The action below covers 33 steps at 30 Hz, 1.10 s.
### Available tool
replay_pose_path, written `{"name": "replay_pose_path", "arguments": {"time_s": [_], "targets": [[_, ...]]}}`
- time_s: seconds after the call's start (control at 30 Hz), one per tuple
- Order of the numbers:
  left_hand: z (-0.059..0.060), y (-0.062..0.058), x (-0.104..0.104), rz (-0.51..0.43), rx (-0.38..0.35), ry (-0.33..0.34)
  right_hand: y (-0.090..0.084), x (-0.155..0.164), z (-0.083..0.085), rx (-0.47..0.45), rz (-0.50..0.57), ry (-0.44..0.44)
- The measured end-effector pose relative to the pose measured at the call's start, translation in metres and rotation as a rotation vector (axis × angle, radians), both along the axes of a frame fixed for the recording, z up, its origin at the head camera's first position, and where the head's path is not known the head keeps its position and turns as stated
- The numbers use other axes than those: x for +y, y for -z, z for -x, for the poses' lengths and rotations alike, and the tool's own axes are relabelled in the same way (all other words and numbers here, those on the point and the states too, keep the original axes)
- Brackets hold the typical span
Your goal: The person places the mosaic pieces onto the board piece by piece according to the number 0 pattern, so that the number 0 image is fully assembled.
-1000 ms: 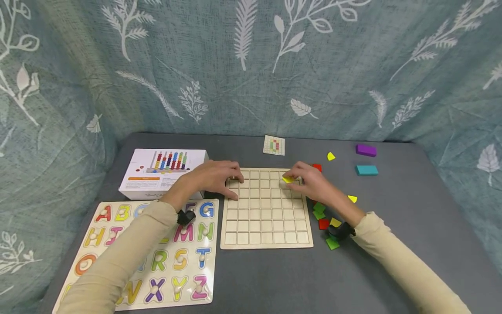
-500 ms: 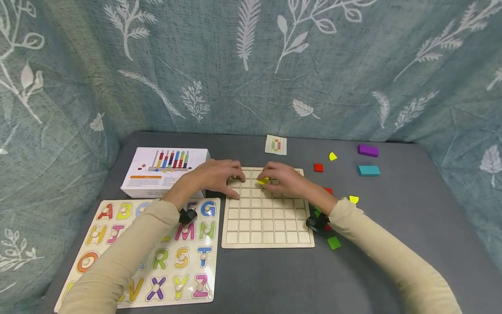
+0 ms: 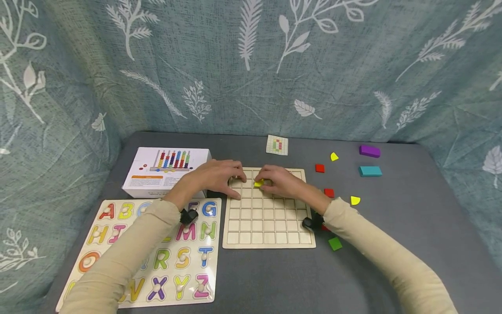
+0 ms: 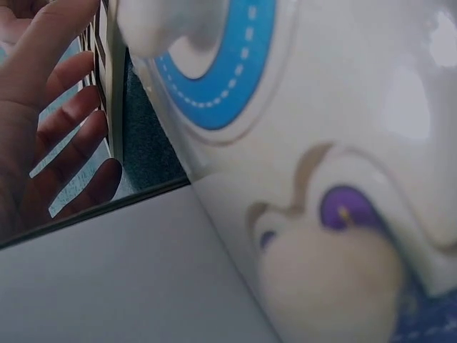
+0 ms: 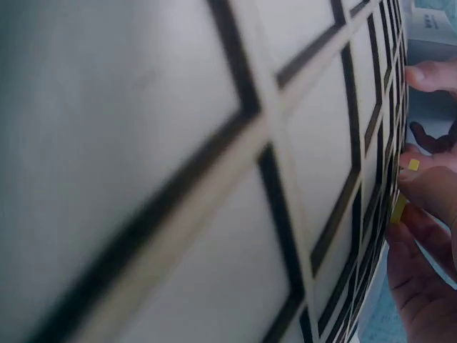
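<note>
A wooden grid board (image 3: 270,226) lies flat in the middle of the grey table. My left hand (image 3: 219,176) rests on its top left corner, fingers laid over the edge (image 4: 71,136). My right hand (image 3: 280,181) pinches a small yellow tile (image 3: 258,183) and holds it down on a cell in the board's second row, left of centre. In the right wrist view the grid lines (image 5: 285,164) fill the frame, and the yellow tile (image 5: 398,209) shows edge-on under my fingertips.
An alphabet puzzle (image 3: 157,257) lies to the left, a white box (image 3: 164,172) behind it. Loose red (image 3: 319,168), yellow (image 3: 354,200) and green (image 3: 335,243) tiles lie right of the board. A pattern card (image 3: 276,145), a purple block (image 3: 370,151) and a teal block (image 3: 370,171) sit further back.
My right hand has carried the yellow tile leftward from the board's top right area to the second row left of centre. The left hand has stayed on the corner.
</note>
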<state>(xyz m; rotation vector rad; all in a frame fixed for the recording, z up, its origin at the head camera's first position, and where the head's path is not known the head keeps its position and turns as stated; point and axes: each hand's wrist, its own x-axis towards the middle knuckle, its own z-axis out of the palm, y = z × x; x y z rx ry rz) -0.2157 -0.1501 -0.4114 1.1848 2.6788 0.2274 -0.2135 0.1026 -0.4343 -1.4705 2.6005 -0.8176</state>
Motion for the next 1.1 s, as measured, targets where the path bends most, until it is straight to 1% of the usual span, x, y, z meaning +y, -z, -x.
{"name": "replay_pose_path", "arguments": {"time_s": [0.13,0.23,0.37,0.5,0.6,0.8,0.9,1.1], "targets": [[0.0,0.001,0.0,0.006,-0.001,-0.001,-0.001,-0.003,-0.002,-0.006,-0.038,0.034],[-0.001,0.001,-0.001,0.009,-0.003,-0.006,-0.001,-0.005,-0.003,-0.004,-0.061,0.043],[-0.002,0.002,-0.001,0.009,-0.002,-0.009,0.0,-0.006,-0.003,0.022,-0.076,0.044],[-0.002,0.003,0.0,0.01,0.007,-0.005,0.0,-0.008,-0.004,0.07,-0.098,0.041],[-0.002,0.003,0.001,0.007,0.008,-0.004,-0.003,-0.01,-0.008,0.106,-0.138,0.048],[-0.004,0.003,0.003,0.017,-0.013,0.001,-0.01,-0.013,-0.015,0.091,-0.233,0.067],[-0.004,0.002,0.003,0.016,-0.009,-0.009,-0.013,-0.014,-0.015,0.108,-0.227,0.076],[-0.002,0.0,0.002,0.03,-0.015,-0.024,-0.011,-0.014,-0.012,0.129,-0.166,0.08]]}}
